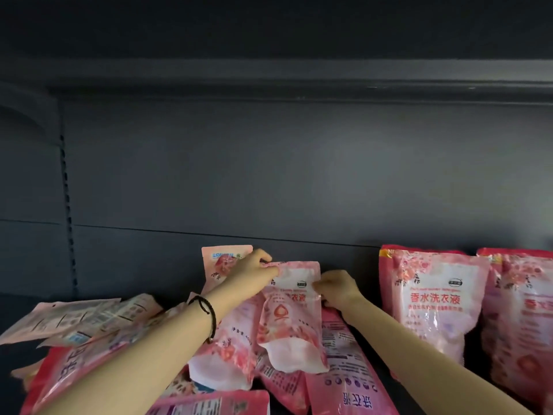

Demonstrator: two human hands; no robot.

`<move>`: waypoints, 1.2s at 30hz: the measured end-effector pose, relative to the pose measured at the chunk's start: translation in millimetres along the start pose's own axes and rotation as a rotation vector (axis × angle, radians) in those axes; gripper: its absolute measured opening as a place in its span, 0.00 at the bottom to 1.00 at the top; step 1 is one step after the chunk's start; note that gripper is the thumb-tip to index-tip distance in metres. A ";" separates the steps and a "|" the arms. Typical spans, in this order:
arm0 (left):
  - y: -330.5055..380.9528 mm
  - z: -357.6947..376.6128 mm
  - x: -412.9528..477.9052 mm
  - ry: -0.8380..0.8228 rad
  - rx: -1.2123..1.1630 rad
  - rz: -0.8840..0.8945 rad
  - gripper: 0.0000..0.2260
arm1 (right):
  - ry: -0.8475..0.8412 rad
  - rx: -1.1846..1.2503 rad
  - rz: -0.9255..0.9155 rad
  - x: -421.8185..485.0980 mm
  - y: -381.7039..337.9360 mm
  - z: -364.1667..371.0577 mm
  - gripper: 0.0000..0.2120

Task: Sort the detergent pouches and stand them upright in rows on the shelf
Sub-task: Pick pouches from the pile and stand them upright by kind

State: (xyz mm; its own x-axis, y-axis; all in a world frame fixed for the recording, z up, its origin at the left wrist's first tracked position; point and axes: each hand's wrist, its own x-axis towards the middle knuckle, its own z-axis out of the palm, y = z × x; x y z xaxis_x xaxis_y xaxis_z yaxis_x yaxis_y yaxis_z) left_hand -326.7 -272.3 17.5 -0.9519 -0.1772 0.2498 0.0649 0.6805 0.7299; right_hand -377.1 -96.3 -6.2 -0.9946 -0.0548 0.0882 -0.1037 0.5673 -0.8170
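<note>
A light pink detergent pouch (291, 317) is held upright over the pile at the middle of the shelf. My left hand (254, 272) pinches its top left corner. My right hand (338, 287) grips its right edge near the top. Behind my left hand another pale pink pouch (220, 260) leans against the back wall. Two bigger, darker pink pouches (431, 304) (520, 319) stand upright in a row on the right. A heap of pink pouches (227, 354) lies flat and jumbled under my forearms.
The dark shelf back wall (269, 175) rises behind everything, with the upper shelf's edge (299, 82) overhead. A slotted upright (67, 211) runs down the left. More pouches (74, 319) lie flat at the left. Bare dark shelf floor (27, 304) shows at the far left.
</note>
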 end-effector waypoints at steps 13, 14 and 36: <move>-2.8 4.7 -15.1 0.006 -0.503 -0.101 0.18 | 0.097 0.816 -0.195 -29.9 -30.2 -8.3 0.10; -4.5 5.5 -15.8 -0.010 -0.559 -0.128 0.18 | 0.103 0.826 -0.219 -31.8 -29.3 -8.4 0.09; 67.2 44.4 -80.1 -0.063 -0.725 0.186 0.06 | 0.216 0.877 -0.156 -113.7 31.5 -89.3 0.14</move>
State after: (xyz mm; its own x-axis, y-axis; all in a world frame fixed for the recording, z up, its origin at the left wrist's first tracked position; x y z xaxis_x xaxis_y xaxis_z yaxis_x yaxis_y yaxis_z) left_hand -259.4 -180.7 18.3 -0.9201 -0.0491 0.3886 0.3862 0.0519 0.9210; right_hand -266.8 1.2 8.9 -0.9555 0.1265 0.2666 -0.2915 -0.2658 -0.9189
